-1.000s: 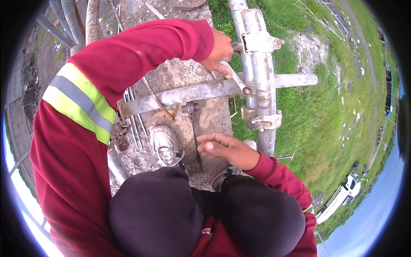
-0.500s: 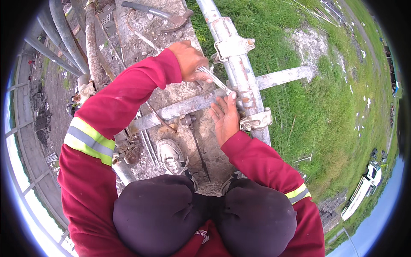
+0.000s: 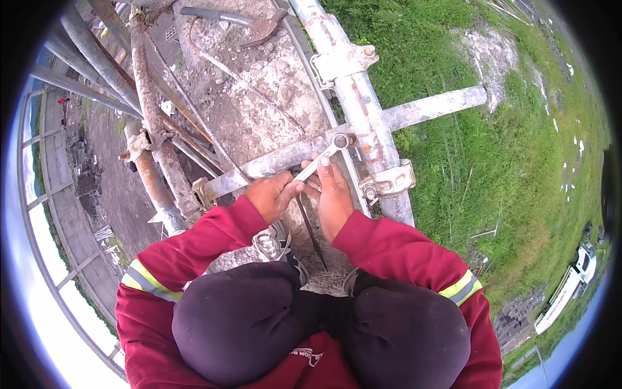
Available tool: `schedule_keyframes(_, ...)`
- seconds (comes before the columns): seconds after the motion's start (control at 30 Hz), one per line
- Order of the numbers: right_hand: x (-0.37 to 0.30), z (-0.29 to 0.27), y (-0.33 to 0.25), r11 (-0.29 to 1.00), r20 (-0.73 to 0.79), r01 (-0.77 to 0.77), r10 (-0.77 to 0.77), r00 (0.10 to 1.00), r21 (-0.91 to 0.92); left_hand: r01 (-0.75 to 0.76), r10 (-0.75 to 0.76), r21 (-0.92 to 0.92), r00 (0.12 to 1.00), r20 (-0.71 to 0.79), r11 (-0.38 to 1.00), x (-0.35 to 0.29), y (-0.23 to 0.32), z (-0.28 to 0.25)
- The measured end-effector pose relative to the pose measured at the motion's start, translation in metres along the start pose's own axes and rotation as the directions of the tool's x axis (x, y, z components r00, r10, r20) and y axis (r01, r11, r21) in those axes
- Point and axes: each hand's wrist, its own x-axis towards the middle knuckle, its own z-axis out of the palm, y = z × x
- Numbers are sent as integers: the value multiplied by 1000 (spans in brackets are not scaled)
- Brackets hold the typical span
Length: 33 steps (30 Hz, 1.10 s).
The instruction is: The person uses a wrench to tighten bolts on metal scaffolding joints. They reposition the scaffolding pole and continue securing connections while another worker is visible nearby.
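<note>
My left hand [image 3: 271, 196] is closed round the handle end of a metal spanner [image 3: 332, 150]. My right hand [image 3: 334, 198] pinches the same spanner with thumb and fingers partway along its shaft. The spanner's ring end lies against the horizontal scaffold tube [image 3: 272, 159], close to the thicker upright-running tube [image 3: 368, 107]. Just below it on that tube sits a pale coupler [image 3: 392, 181], and another coupler [image 3: 343, 63] is clamped further up. Beneath my hands a dark pointed tool [image 3: 312, 233] lies by my shoe [image 3: 267, 243], its upper end hidden.
A hammer [image 3: 262, 27] rests on the rough concrete ledge [image 3: 259, 84], beside a bent thin rod. Several rusty tubes with a coupler [image 3: 136, 146] stand on the left. Past the ledge's right edge lies grass [image 3: 453, 194], lower down, with a white truck [image 3: 570, 285] far off.
My left hand has come down and toward me, swinging the spanner's handle from above to below. The right hand has closed onto the shaft. The view has shifted slightly.
</note>
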Motion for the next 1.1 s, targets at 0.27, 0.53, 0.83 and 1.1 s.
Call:
schedule_keyframes(0.27,-6,-7,3,989,-101,-104,93,991,-109,77,-12,-682,995,100,727,-9,19,63)
schedule_keyframes(0.53,-2,-24,6,994,-123,-100,103,987,31,-16,50,-520,997,52,854,5,16,89)
schedule_keyframes(0.83,1,-21,-11,949,-157,-263,237,959,-172,227,-40,-627,954,297,745,12,24,75)
schedule_keyframes(1.1,42,39,-5,970,-122,-241,243,962,29,-278,135,317,904,405,907,74,13,-66)
